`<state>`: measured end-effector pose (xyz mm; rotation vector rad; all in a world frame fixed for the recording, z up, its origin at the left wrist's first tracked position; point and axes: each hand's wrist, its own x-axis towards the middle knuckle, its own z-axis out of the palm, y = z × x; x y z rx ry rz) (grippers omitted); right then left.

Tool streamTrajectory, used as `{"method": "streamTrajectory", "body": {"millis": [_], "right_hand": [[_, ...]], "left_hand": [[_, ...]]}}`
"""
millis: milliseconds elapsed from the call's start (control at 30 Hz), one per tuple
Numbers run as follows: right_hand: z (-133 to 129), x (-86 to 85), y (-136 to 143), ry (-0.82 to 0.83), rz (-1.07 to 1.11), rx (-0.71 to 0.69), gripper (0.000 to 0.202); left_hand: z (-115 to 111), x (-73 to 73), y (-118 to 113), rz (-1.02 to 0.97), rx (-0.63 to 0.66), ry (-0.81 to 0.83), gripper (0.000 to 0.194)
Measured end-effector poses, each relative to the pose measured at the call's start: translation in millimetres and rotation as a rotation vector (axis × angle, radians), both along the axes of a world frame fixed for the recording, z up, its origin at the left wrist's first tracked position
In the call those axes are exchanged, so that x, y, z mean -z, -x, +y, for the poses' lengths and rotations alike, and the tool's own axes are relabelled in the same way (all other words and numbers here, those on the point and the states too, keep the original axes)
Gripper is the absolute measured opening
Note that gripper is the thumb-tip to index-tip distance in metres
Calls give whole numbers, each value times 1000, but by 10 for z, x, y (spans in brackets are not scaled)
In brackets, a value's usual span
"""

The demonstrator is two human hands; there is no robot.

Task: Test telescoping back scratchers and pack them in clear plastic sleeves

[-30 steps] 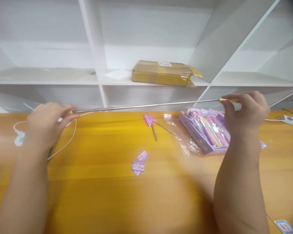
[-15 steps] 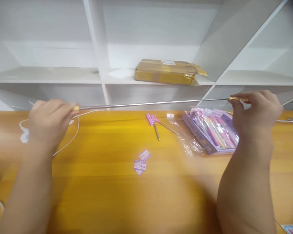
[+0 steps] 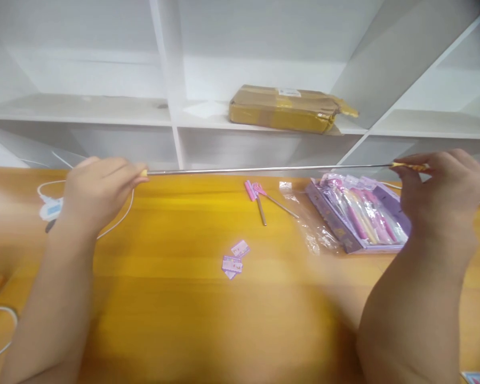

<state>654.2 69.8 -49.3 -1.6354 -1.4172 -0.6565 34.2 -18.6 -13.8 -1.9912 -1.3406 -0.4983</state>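
A thin telescopic metal rod with yellow ends (image 3: 264,169) stretches nearly level across the view, held in the air above the far part of the table. My left hand (image 3: 100,192) is closed round its left yellow end, most of which the fingers hide. On the other side, my right hand (image 3: 444,186) pinches the right yellow end between thumb and fingers. Below the rod lie a pink handle with a metal shaft (image 3: 256,202) and a thin rod with a pink claw-like head (image 3: 278,204), close together. Small purple printed cards (image 3: 232,264) lie nearer to me.
A purple box (image 3: 346,240) full of pink and yellow wrapped items stands at the right, with clear plastic wrappers (image 3: 314,234) beside it. A taped brown carton (image 3: 284,112) rests on the white shelf (image 3: 124,112). White cables and a plug (image 3: 51,209) lie at the left.
Both hands and the rod appear farther right in the view, while the table and shelf have also shifted a little. The grip on both ends is the same.
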Motion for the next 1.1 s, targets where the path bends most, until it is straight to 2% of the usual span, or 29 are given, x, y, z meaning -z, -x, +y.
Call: {"method": "streamTrajectory", "body": {"millis": [233, 467, 600, 833, 1100], "right_hand": [[29, 37, -27, -9, -36, -68, 6], [58, 106, -48, -60, -97, -176, 19], [21, 101, -23, -44, -102, -176, 17], [2, 75, 13, -93, -136, -217, 17], [62, 75, 157, -127, -275, -291, 26]], "left_hand": [[4, -6, 20, 33, 15, -17, 26], [68, 16, 98, 37, 96, -159, 19], [72, 20, 94, 55, 130, -176, 11], [43, 41, -7, 26, 111, -145, 12], [51, 83, -65, 37, 73, -104, 16]]}}
